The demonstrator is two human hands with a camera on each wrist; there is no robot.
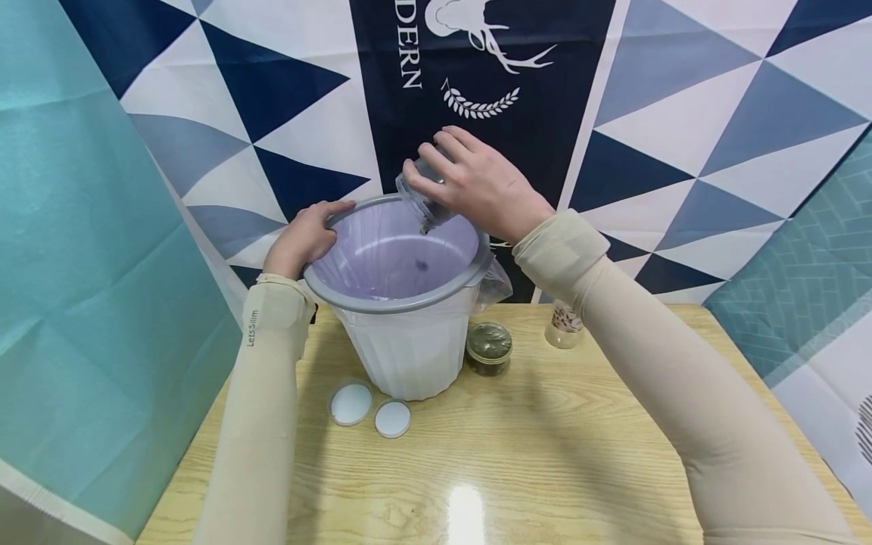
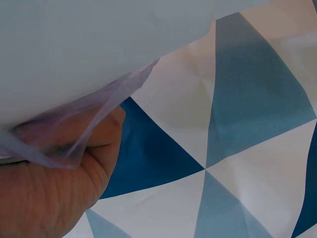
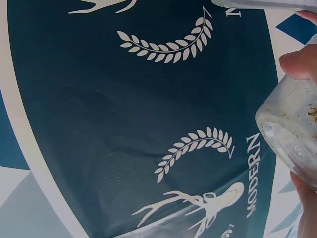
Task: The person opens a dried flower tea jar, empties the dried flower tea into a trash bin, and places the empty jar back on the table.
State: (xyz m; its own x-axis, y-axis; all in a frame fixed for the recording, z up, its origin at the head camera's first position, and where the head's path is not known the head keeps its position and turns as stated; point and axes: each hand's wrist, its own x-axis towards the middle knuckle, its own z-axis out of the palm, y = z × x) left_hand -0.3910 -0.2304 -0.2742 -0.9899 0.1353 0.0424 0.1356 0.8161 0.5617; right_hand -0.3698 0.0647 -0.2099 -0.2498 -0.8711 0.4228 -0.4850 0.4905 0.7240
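A white trash bin (image 1: pixel 409 348) with a grey rim stands on the table, lined with a thin purple bag (image 1: pixel 354 261). My left hand (image 1: pixel 306 235) grips the rim on its left side; in the left wrist view, loose bag film (image 2: pixel 111 99) hangs over that hand. High above the bin's far right side, my right hand (image 1: pixel 480 182) holds a clear jar (image 1: pixel 413 198), tipped mouth down. Small dark bits (image 1: pixel 425 227) show at its mouth. In the right wrist view, brownish specks cling inside the jar (image 3: pixel 285 111). A dark spot (image 1: pixel 422 266) shows inside the bag.
Two round white lids (image 1: pixel 350 403) lie in front of the bin. To its right stands a jar with dark green contents (image 1: pixel 489 342), and farther right a clear jar with reddish pieces (image 1: pixel 564 327). A patterned cloth (image 1: pixel 300 68) hangs close behind the wooden table (image 1: pixel 545 454).
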